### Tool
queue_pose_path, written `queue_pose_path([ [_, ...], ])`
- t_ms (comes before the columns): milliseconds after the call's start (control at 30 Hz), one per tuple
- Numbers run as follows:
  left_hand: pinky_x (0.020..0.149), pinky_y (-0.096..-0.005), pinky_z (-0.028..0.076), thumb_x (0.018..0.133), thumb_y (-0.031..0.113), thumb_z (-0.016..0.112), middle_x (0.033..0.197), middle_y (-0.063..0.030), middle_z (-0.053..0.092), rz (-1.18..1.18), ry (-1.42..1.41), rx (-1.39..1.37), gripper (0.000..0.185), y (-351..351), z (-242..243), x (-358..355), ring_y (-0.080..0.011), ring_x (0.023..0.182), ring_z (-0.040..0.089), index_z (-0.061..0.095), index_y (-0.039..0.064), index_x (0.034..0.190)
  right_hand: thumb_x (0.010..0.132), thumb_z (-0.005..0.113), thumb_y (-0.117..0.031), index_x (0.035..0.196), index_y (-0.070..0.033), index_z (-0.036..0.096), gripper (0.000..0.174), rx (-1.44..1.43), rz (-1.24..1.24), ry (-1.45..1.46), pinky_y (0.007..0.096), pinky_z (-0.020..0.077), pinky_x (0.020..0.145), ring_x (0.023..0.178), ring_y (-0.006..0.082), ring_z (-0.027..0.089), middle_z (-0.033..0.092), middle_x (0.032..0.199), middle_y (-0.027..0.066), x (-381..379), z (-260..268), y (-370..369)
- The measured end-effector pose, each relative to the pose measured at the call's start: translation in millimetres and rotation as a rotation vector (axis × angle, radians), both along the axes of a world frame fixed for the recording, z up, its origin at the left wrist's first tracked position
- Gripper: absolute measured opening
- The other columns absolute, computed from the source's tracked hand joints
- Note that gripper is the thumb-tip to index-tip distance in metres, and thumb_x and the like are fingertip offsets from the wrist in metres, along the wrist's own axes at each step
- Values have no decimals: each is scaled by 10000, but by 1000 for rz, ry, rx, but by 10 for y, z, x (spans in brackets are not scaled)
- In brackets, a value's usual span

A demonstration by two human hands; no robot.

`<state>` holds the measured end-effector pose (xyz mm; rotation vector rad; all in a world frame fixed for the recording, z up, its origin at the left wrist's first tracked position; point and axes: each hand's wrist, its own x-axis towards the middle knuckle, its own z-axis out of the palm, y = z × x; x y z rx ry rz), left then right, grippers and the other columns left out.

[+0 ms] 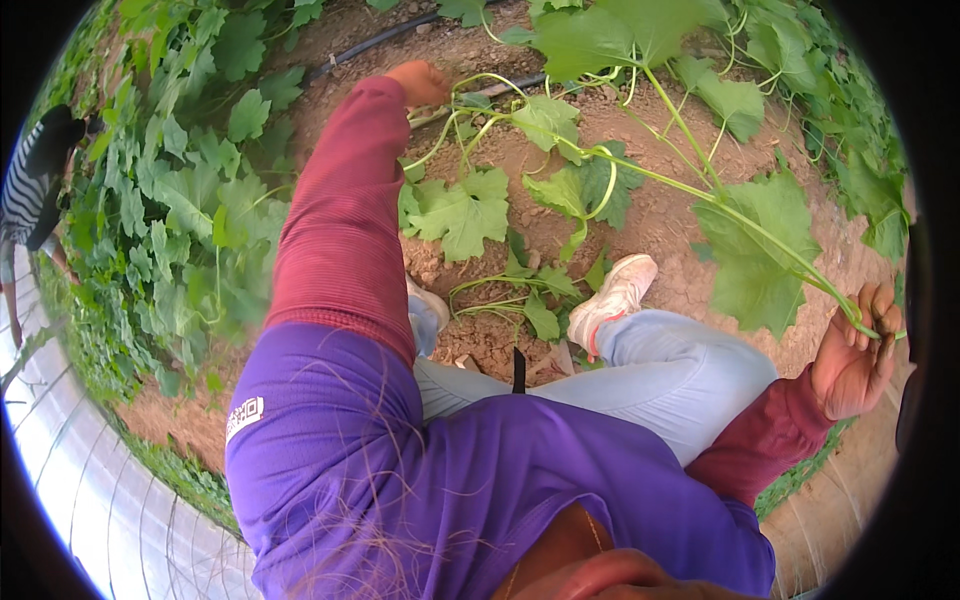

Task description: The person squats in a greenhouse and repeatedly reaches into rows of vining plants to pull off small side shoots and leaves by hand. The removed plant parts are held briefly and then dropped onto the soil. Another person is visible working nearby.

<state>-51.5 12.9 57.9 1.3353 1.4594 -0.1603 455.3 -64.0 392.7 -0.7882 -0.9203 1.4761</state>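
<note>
My right hand (862, 345), at the right edge of the view, pinches the green stem of a leafy vine (772, 238) between thumb and fingers. From there the vine stretches up and left over the soil, with broad lobed leaves, curling tendrils and thin side shoots. My left hand (424, 82) reaches far forward at the upper middle, its fingers curled beside the vine's thin stems; whether it grips one is hidden. A large lobed leaf (469, 214) hangs below that hand. Between my shoes lies a low leafy shoot (536, 296) on the ground.
Black irrigation tubing (382, 36) crosses the soil ahead. Dense leafy rows (165, 195) stand at left and more foliage (832, 90) at upper right. A person in a striped top (26, 180) bends at the far left. Behind them curves pale sheeting (97, 465).
</note>
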Motion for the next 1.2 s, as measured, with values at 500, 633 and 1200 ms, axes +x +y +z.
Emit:
queue_pose_path([
  [500,790,-467,472,906,181,459,990,-208,633,483,505,778,190,-422,129,147,-375,948,607,527,42,1016,883,533,-40,964,20,457,125,-116,-47,76,273,402,703,782,159,435,414,1021,130,174,-188,-187],
  [633,708,-444,475,937,237,449,825,-189,620,-300,925,858,236,-634,442,-1067,-369,818,609,535,22,980,924,506,-63,1108,39,480,212,-182,5,104,284,459,795,887,175,524,488,1162,154,575,-244,-172],
  [1200,722,-282,495,945,162,522,893,-11,551,512,-107,382,160,-3010,1563,-519,-117,808,544,547,21,1015,924,505,-204,1156,-34,563,294,-301,-73,-962,279,475,749,854,133,566,597,1014,70,547,-1612,-115],
])
